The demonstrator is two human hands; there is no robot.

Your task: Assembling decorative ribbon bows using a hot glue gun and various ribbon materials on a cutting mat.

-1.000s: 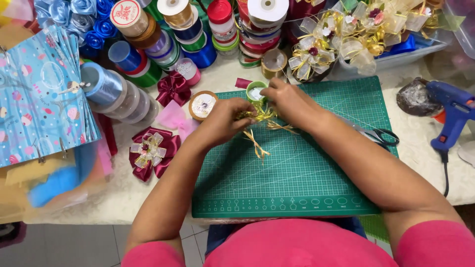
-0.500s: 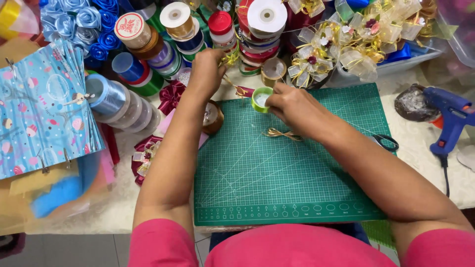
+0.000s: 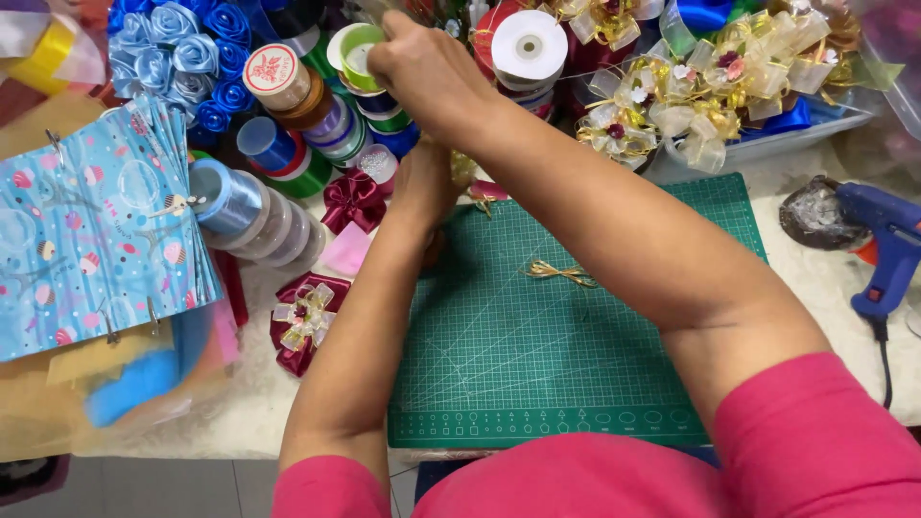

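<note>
— Cluttered craft bench (image 3: 240,422) under a pale cloth, with a green cutting mat (image 3: 537,364) in the middle. Where are the hands?

— Both are up at the far side, among the ribbon spools (image 3: 317,115). The right hand (image 3: 422,67) reaches across over the left arm and has its fingers closed around a small green spool (image 3: 360,48), held just above the stacked spools beside a brown-topped reel (image 3: 273,72).

— And the left?

— The left hand (image 3: 427,182) lies lower, at the mat's far edge, mostly hidden under the right forearm. Bits of gold ribbon (image 3: 467,173) show beside it, but I cannot tell whether it grips them or how far it is open.

— Anything on the mat?

— One small gold bow (image 3: 559,273) lies loose near its middle, well apart from both hands.

— Around it?

— A dark red bow (image 3: 305,321) at the left of the mat, patterned blue paper bags (image 3: 86,230) further left, blue ribbon roses (image 3: 173,48) at the back, and a blue glue gun (image 3: 887,240) at the right edge.
</note>
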